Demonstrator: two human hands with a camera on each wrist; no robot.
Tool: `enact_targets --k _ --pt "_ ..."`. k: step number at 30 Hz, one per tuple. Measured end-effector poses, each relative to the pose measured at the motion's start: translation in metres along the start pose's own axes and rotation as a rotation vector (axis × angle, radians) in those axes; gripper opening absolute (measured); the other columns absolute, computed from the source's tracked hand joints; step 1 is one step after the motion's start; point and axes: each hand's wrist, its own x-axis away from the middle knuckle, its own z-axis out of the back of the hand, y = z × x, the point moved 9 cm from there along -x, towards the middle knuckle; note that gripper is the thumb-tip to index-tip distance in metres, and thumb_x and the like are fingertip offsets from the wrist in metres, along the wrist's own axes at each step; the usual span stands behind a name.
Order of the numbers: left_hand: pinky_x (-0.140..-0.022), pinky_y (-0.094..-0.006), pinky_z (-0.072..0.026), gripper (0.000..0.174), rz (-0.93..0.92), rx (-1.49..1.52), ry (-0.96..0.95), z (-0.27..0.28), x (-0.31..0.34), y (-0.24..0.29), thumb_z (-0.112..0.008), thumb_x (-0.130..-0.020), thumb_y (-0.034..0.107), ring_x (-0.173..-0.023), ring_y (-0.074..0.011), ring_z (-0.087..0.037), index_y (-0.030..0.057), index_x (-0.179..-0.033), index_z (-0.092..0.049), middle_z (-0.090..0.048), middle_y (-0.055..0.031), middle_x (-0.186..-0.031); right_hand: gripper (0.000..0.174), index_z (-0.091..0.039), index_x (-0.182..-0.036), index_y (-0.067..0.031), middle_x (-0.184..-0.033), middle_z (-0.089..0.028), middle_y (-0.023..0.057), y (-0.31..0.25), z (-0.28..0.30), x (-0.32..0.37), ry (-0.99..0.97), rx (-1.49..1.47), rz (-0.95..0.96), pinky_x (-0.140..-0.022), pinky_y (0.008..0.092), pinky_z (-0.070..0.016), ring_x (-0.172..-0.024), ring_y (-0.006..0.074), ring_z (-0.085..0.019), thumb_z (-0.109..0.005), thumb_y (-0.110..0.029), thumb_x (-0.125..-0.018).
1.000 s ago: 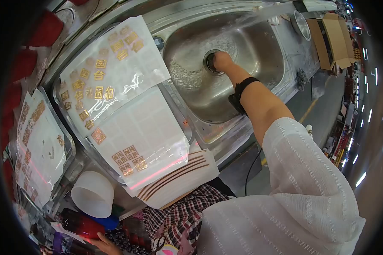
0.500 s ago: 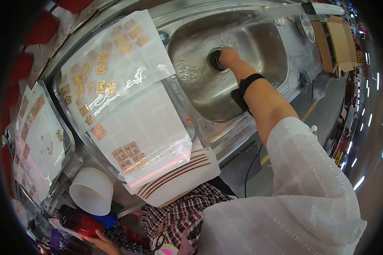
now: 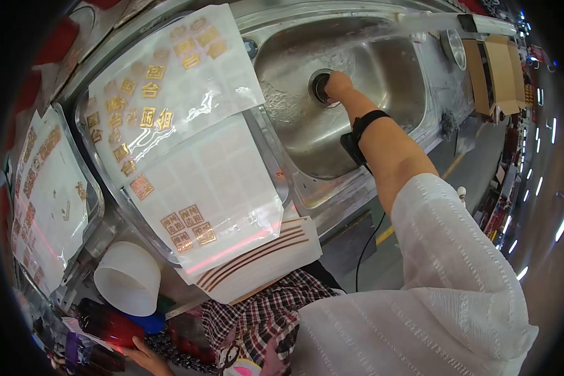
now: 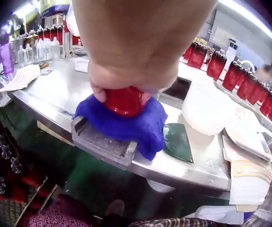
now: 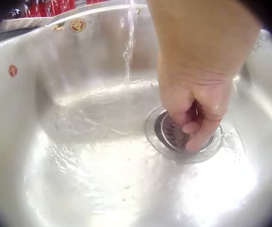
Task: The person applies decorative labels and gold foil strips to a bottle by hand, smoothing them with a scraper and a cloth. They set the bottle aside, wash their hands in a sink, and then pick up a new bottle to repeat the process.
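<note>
In the sink (image 3: 294,153), my right hand (image 5: 197,104) reaches down to the drain strainer (image 5: 173,135). Its thumb and fingers are curled together at the strainer's middle and pinch it there. A thin stream of water (image 5: 129,52) falls behind the hand, and shallow water covers the sink's bottom. At the lower left of the head view, my left hand (image 3: 147,358) grips a glossy red bottle (image 4: 126,101) with a dark end. The bottle rests on a blue cloth (image 4: 150,125) spread over a clear block (image 4: 102,146) at the counter's edge. The hand hides much of the bottle.
Trays with decal sheets (image 3: 207,169) stand left of the sink. A white tub (image 3: 128,279) and a green scraper-like piece (image 4: 177,142) are near the cloth. Red bottles (image 4: 237,75) line the back. A cardboard box (image 3: 504,75) stands beyond the sink.
The head view has shifted slightly, so the sink appears further right and the trays further left. My right hand stays at the drain and my left hand stays on the red bottle.
</note>
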Motion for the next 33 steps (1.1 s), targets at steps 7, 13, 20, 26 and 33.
enact_targets --k 7,13,20,26,33 --pt "-0.104 -0.0401 -0.0414 0.069 -0.04 -0.057 0.027 0.002 -0.002 0.01 -0.046 -0.103 0.033 -0.127 -0.0373 -0.046 -0.004 -0.152 -0.014 -0.032 -0.0307 -0.146 0.022 -0.072 -0.086 0.0021 -0.093 -0.07 0.0215 -0.019 0.002 0.008 0.027 0.236 0.129 -0.082 0.0388 -0.0556 -0.09 0.0324 -0.07 -0.073 -0.011 -0.068" --pt "-0.105 -0.0425 -0.0384 0.068 0.006 0.029 0.013 0.0 -0.001 0.006 -0.046 -0.103 0.032 -0.128 -0.0384 -0.045 -0.0044 -0.151 -0.015 -0.032 -0.0314 -0.146 0.021 -0.071 -0.092 0.0009 -0.101 -0.069 0.0221 -0.029 -0.003 0.006 0.185 0.194 0.22 -0.085 0.043 -0.0546 -0.098 0.0363 -0.067 -0.063 -0.011 -0.077" --pt "-0.108 -0.0427 -0.0343 0.069 -0.031 -0.04 0.008 -0.001 -0.003 -0.006 -0.047 -0.103 0.032 -0.131 -0.0388 -0.042 -0.0067 -0.15 -0.015 -0.031 -0.0322 -0.147 0.026 -0.07 -0.098 0.0006 -0.104 -0.068 0.0236 -0.033 -0.019 0.001 0.039 0.262 0.284 -0.089 0.0447 -0.052 -0.102 0.0371 -0.065 -0.059 -0.013 -0.079" --pt "-0.112 -0.043 -0.0298 0.068 -0.087 -0.053 0.05 0.003 -0.005 0.026 -0.047 -0.103 0.027 -0.134 -0.0393 -0.037 -0.006 -0.151 -0.013 -0.027 -0.0327 -0.149 0.034 -0.068 -0.108 0.002 -0.114 -0.066 0.0222 -0.041 -0.055 0.032 -0.237 0.479 0.503 -0.1 0.0488 -0.0435 -0.108 0.0364 -0.064 -0.054 -0.015 -0.082" --pt "-0.111 -0.044 -0.0309 0.069 -0.12 -0.039 0.075 -0.002 -0.008 0.026 -0.049 -0.102 0.028 -0.132 -0.0407 -0.039 -0.0045 -0.152 -0.013 -0.028 -0.0322 -0.149 0.036 -0.069 -0.112 0.0019 -0.116 -0.067 0.0193 -0.037 -0.098 -0.01 -0.25 0.599 0.509 -0.101 0.0536 -0.0397 -0.112 0.0363 -0.063 -0.053 -0.011 -0.083"
